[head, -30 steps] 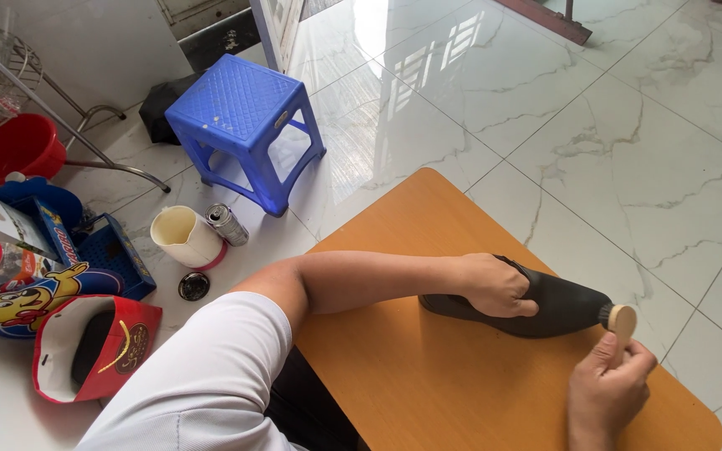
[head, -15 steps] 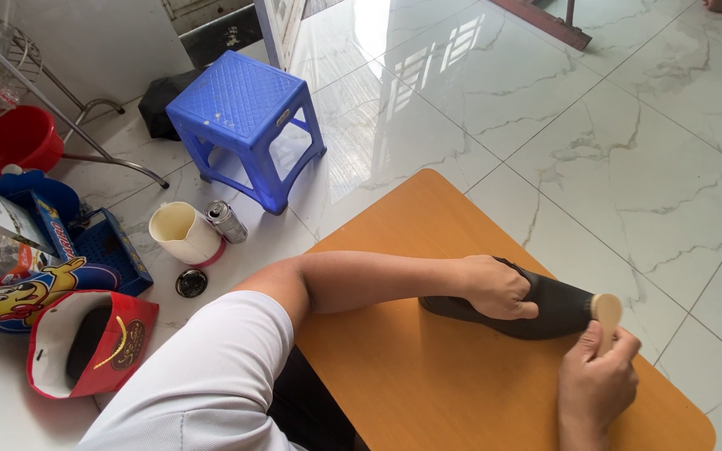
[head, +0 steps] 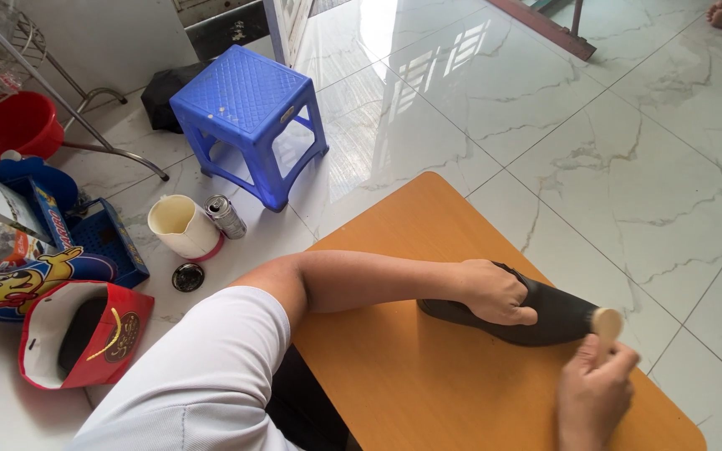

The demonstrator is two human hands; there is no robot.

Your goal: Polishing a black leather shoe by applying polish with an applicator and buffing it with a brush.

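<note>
On the orange tabletop point(head: 428, 384), a black shoe point(head: 545, 313) lies at about four o'clock from the middle of the view, its toe pointing toward three o'clock. The left hand point(head: 495, 292) rests on top of the shoe near its opening, grip closed down over the upper with the thumb along the side, pinning it flat to the tabletop. The right hand point(head: 595, 392), at five o'clock, has its grip curled tight round the handle of a small wooden brush point(head: 606, 321); the round pale end of the brush stands just at the shoe's toe, touching or all but touching the leather, which of the two I cannot tell.

Off the tabletop, on the white marble floor point(head: 628, 150), a blue plastic stool point(head: 248, 117) stands at eleven o'clock. Below it, at nine to ten o'clock, sit a cream jug point(head: 179, 225) and a metal can point(head: 226, 217) lying just beside it, with a small dark round lid point(head: 187, 277) near them. A red cap point(head: 77, 334) lies upside down at eight o'clock, and a red basin point(head: 10, 125) sits at the far ten o'clock edge.
</note>
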